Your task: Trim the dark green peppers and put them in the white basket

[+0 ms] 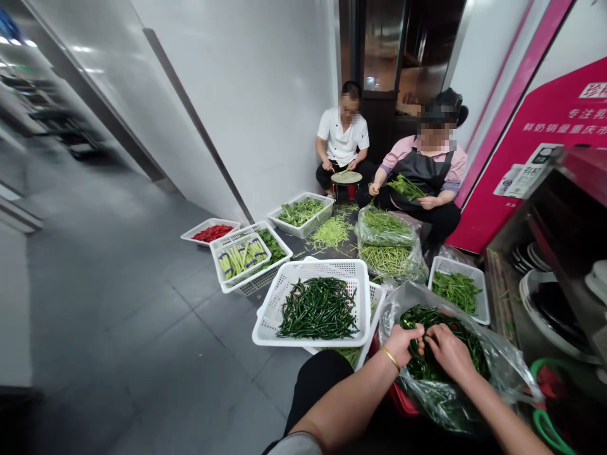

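Note:
Long dark-green chili peppers (455,322) fill an open clear plastic bag (505,338) in front of me. Above them my left hand (401,346), with a gold bangle at its wrist, is closed, its fingers pinching a green chili pepper. My right hand (448,349) meets it fingertip to fingertip, pinched on the same chili pepper, which the fingers mostly hide. To the left of the bag, a white plastic basket (265,316) holds a heap of green chili peppers (320,308). It rests tilted on another white basket (374,316) of greens.
Two people (344,136) (422,164) sit by the far door, handling green vegetables. Around them stand a basket of leafy greens (301,212), bagged green stems (386,259) and a tray of red chilies (213,232). A metal shelf (564,234) with dishes borders the right.

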Action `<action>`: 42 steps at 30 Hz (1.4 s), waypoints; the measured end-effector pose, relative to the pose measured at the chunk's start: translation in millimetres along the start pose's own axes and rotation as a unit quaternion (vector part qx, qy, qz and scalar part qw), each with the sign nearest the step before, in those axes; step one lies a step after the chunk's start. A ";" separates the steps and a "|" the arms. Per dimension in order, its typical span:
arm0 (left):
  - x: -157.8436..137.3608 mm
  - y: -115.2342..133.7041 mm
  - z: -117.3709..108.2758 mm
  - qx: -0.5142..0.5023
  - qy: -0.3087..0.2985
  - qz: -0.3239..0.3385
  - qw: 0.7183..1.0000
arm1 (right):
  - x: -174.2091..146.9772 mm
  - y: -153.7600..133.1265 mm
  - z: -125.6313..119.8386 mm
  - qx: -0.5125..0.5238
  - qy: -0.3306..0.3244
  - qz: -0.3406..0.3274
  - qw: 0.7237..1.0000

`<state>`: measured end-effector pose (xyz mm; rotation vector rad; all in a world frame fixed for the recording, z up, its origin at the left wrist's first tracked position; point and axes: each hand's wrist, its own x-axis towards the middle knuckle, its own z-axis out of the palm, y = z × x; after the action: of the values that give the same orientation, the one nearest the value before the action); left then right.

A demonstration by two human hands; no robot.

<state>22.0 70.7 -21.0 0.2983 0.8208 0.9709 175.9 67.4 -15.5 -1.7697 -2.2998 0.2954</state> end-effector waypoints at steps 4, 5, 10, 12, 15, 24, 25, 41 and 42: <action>-4.4 -3.5 5.8 0.028 -0.001 0.030 0.999 | -6.2 -2.4 4.6 0.073 0.023 -0.002 0.997; -5.7 -4.3 6.0 0.047 -0.010 0.039 0.998 | -4.5 2.6 5.0 0.092 0.036 0.008 0.995; -12.0 -6.4 4.8 0.080 -0.039 0.040 0.995 | 2.4 21.5 -4.2 0.192 0.018 0.130 0.973; -14.4 -5.6 5.3 0.069 -0.032 0.062 0.995 | -2.6 12.7 -9.3 0.227 -0.021 0.140 0.964; -13.7 -5.1 5.6 0.065 -0.028 0.078 0.994 | -13.7 -10.1 -13.5 0.195 -0.002 0.047 0.980; -6.1 -1.6 -1.8 -0.020 0.016 -0.045 0.999 | -28.4 -7.8 -30.8 0.155 -0.079 -0.141 0.975; -6.3 1.0 -2.2 -0.024 0.019 -0.042 0.999 | -19.1 -0.4 -30.8 0.141 -0.100 -0.120 0.978; -4.3 9.5 -0.9 0.012 0.007 0.012 1.000 | 18.9 21.9 -23.5 0.126 0.098 0.022 0.987; -6.6 8.0 0.3 0.005 0.003 -0.012 1.000 | 5.0 18.5 -26.1 0.176 0.124 0.021 0.976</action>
<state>15.3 69.7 -13.1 0.2940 0.8321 0.9464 199.5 77.5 4.3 -1.5791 -1.9029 0.4334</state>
